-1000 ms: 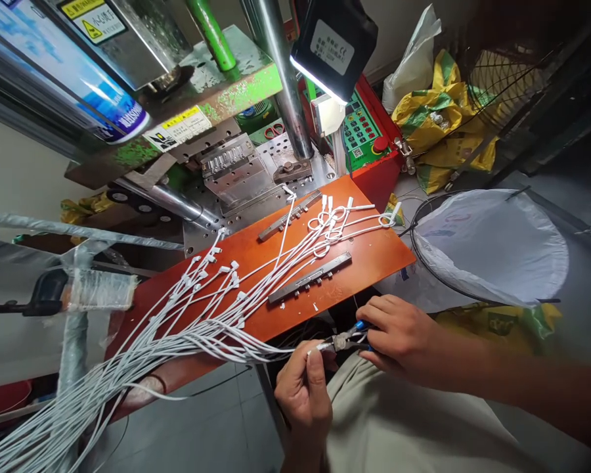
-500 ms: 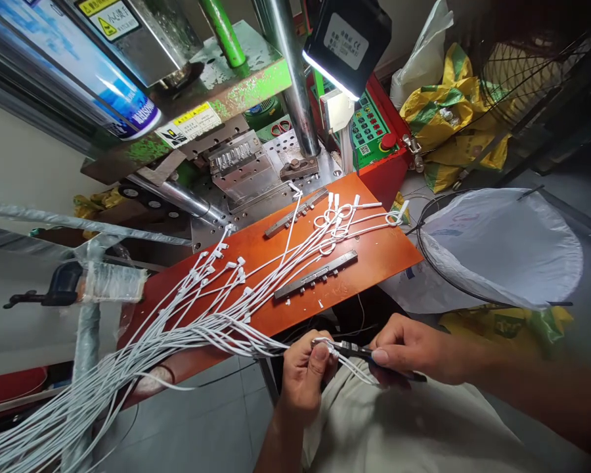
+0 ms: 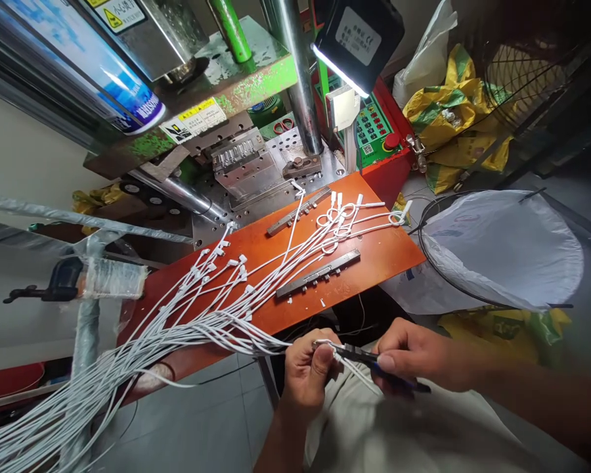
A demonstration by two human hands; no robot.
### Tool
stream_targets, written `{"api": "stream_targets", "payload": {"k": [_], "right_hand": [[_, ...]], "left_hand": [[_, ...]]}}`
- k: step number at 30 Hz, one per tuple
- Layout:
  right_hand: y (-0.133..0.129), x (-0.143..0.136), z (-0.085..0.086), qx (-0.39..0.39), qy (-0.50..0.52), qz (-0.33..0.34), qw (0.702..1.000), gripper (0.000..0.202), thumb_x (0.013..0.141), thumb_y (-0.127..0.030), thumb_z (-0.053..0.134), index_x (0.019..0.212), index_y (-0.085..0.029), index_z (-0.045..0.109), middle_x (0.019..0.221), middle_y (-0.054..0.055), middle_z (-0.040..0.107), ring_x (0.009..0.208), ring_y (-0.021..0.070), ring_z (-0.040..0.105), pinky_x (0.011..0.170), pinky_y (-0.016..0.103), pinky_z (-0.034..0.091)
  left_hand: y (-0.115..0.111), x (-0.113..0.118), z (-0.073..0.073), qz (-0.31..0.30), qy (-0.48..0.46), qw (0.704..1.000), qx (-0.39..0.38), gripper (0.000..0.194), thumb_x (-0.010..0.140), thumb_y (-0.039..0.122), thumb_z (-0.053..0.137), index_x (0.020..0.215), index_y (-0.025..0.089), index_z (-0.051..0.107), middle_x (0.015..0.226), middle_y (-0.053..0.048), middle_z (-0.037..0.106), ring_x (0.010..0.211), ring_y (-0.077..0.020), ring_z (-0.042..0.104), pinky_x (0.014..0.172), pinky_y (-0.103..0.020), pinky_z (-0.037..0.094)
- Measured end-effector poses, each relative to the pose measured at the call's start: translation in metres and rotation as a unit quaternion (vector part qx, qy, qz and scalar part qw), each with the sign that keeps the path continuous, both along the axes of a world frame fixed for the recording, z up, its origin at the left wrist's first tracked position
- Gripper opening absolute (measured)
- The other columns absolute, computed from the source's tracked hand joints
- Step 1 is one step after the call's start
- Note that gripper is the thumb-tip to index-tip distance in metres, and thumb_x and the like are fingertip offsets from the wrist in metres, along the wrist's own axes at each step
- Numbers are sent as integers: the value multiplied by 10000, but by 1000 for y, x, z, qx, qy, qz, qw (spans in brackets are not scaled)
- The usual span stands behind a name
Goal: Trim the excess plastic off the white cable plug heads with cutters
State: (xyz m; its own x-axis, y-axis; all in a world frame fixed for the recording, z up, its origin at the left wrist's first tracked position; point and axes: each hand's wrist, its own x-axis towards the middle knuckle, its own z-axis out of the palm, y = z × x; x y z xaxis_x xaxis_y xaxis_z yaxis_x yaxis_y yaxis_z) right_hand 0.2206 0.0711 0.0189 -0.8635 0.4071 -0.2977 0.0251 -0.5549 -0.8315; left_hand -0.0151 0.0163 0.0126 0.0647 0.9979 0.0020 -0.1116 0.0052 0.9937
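Note:
My left hand [image 3: 308, 371] pinches several white cables [image 3: 357, 374] near their ends, over my lap below the board's front edge. Their short ends stick out to the right of the thumb. My right hand [image 3: 411, 355] is closed round the handles of dark pliers [image 3: 359, 355], whose jaws point left and reach the cables beside my left thumb. Whether the jaws touch a cable is too small to tell. A large bundle of white cables [image 3: 177, 348] runs from the lower left across the orange board [image 3: 384, 253] towards my left hand.
Two metal bars [image 3: 318, 274] lie on the board among looped cable ends. Behind it stands a press with a metal mould [image 3: 239, 161], a lamp [image 3: 357, 46] and a red control box [image 3: 387, 157]. A white bag on a hoop [image 3: 502, 246] is at the right; a clamp [image 3: 62, 282] at the left.
The pliers have tilted slightly, and their blue handles show more below my right hand. My right hand has shifted slightly right and down. My left hand keeps its pinch on the cables.

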Motion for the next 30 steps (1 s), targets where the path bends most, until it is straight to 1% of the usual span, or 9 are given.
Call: {"api": "stream_targets", "payload": {"k": [2,4,6,9,13,19,22,26,30], "right_hand": [[-4,-2,-9,-95,46,15,994,767,915,-879,649,774,-128,715,634,29,626,479,137,541,441,246,380],[-3,-2,-8,-69,45,18,996,788,918,-904,618,795,-133,720,639,26,624,521,153,568,483,259,425],[3,2,2,99,-38,-5,994,645,1013,-770,639,866,-150,741,796,53,691,690,168,631,664,288,514],[12,11,24,361,-163,-55,917,469,1156,-555,510,958,-197,739,1115,101,718,977,220,679,926,360,552],[7,13,39,503,-230,-28,833,397,1189,-433,455,973,-221,712,1079,94,695,963,238,664,883,373,559],[-5,1,26,616,-260,-48,742,339,1144,-331,558,857,-187,665,1006,99,671,884,243,588,790,384,465],[-4,-3,18,655,-254,-72,708,324,1124,-308,585,829,-189,648,985,98,669,875,246,568,774,384,421],[-3,-6,14,683,-248,-98,680,317,1117,-302,593,822,-196,636,999,101,684,870,248,554,768,391,393],[-3,-6,17,681,-251,-97,681,309,1103,-292,622,811,-192,639,1002,103,688,894,252,563,792,399,399]], "left_hand": [[0,-1,-1,-10,-18,1000,-5,517,1116,537,587,733,190,607,631,-6,562,534,-126,500,532,-276,360],[1,0,-3,-3,-18,1000,-24,509,1112,536,592,750,182,643,660,-24,599,566,-143,542,560,-285,411],[3,2,-9,29,-24,999,-20,471,1105,500,616,778,170,693,731,-60,679,649,-175,632,631,-301,497],[3,11,-18,94,-89,991,-31,388,1096,446,640,905,143,789,859,-109,786,719,-206,732,720,-336,604],[2,26,-22,159,-151,973,-78,361,1069,438,696,956,122,830,868,-116,815,673,-165,715,676,-271,597],[6,39,-19,219,-163,960,-63,362,1032,455,754,844,147,779,765,-17,673,587,-89,546,555,-175,466],[4,39,-24,230,-118,965,-45,367,1077,457,694,883,157,778,739,-2,640,591,-99,558,560,-181,457],[1,37,-29,214,-73,974,-1,376,1138,447,575,982,171,777,886,-72,794,735,-191,736,727,-279,574],[1,37,-27,233,-29,972,21,375,1132,440,581,959,172,779,854,-72,809,716,-200,737,710,-281,561]]}}
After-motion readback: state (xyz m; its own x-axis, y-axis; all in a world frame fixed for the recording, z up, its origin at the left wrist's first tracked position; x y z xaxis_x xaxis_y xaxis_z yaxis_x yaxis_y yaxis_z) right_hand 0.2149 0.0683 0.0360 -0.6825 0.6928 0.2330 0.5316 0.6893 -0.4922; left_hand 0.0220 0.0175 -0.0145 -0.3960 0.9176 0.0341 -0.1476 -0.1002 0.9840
